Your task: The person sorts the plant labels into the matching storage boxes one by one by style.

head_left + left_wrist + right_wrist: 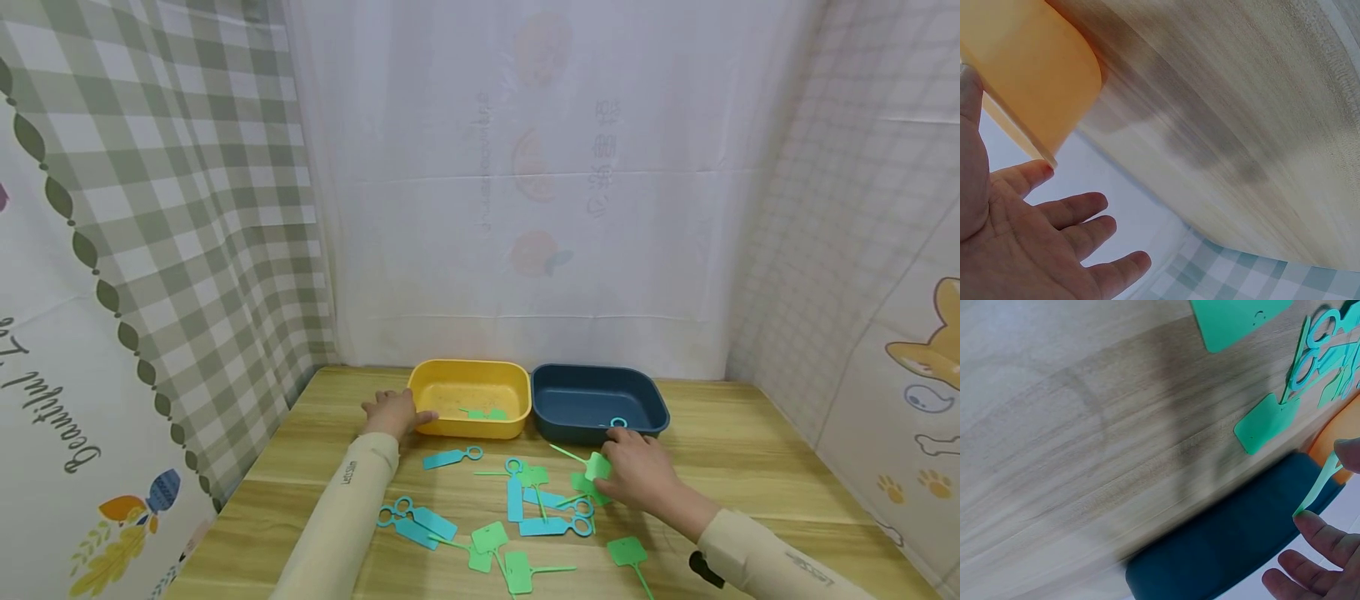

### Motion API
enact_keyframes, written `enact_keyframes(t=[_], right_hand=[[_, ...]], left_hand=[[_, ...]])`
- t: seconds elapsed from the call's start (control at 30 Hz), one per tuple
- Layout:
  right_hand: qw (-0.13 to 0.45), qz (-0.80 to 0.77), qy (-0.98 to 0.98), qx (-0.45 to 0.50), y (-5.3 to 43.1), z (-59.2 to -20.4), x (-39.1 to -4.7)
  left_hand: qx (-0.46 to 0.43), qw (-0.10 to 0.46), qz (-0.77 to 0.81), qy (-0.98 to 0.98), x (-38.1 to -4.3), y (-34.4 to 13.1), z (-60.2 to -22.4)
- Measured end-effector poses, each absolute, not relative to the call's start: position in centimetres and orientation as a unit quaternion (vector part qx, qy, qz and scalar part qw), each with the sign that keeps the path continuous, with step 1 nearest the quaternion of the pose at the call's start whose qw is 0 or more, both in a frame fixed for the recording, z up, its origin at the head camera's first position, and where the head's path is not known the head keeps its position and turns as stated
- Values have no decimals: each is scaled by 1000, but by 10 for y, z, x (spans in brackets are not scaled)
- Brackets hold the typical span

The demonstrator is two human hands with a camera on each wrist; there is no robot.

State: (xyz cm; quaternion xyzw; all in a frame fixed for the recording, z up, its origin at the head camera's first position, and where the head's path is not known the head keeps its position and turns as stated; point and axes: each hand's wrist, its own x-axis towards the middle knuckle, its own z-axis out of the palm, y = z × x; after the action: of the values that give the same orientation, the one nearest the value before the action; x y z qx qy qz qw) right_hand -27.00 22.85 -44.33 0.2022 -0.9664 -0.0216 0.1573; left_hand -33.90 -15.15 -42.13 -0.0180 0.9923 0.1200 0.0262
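My left hand (392, 414) rests at the left end of the yellow bin (525, 417). Its thumb and index fingertip touch the rim, while the other fingers extend loosely beyond it, as the left wrist view shows. Between thumb and index finger, my right hand (637, 468) pinches a green plastic tag (597, 467) by its square head, the thin stem pointing up-left. This hand is just in front of the navy bin (551, 429). Inside the yellow bin lie green tags (495, 414); a blue ring end (617, 422) shows inside the navy one.
Blue ring-ended tags (546, 526) and green tags (517, 572) lie scattered, some overlapping, on the wooden table (720, 433). One blue tag (446, 459) lies before the yellow bin. A white curtain (450, 250) hangs behind, a checkered cloth (225, 208) at left.
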Motion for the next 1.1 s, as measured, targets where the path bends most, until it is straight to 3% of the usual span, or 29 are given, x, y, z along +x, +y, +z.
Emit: enact_keyframes(t=[1.1], right_hand=[[160, -13, -960, 230, 195, -435, -284]], left_hand=[[-20, 37, 108, 993, -338, -149, -419]])
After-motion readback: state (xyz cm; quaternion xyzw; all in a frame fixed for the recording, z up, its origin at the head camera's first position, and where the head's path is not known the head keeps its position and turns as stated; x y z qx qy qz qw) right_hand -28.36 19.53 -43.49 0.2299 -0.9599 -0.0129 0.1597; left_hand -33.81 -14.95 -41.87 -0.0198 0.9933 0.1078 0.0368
